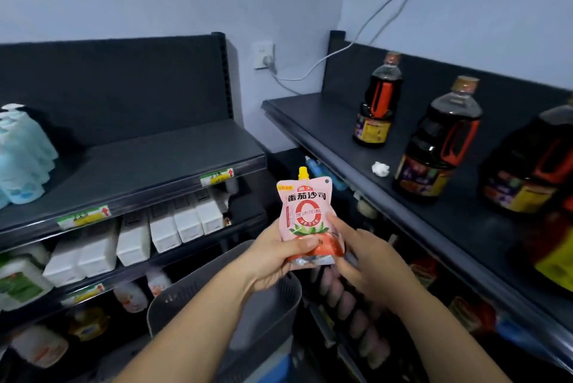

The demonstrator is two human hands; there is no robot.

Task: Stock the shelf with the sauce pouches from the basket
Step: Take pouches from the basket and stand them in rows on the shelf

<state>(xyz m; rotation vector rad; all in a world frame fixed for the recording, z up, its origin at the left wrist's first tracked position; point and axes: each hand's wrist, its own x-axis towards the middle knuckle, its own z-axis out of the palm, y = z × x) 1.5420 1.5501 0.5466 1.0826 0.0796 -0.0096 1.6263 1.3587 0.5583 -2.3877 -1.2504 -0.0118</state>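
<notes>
Item: pink soft-plastic sauce pouch (pixel 305 215) with a yellow spout cap, standing upright at centre frame, above the grey perforated plastic basket (pixel 173 299). The left hand (pixel 276 261) is gripping its lower half, thumb lying across the front. The right hand (pixel 369 261) is pinching the lower right edge.

Risk: the soft base may be buckling on placement, toppling the pouch against the dark sauce bottles (pixel 376 103) occupying the black metal shelf (pixel 325 134) at right.
</notes>
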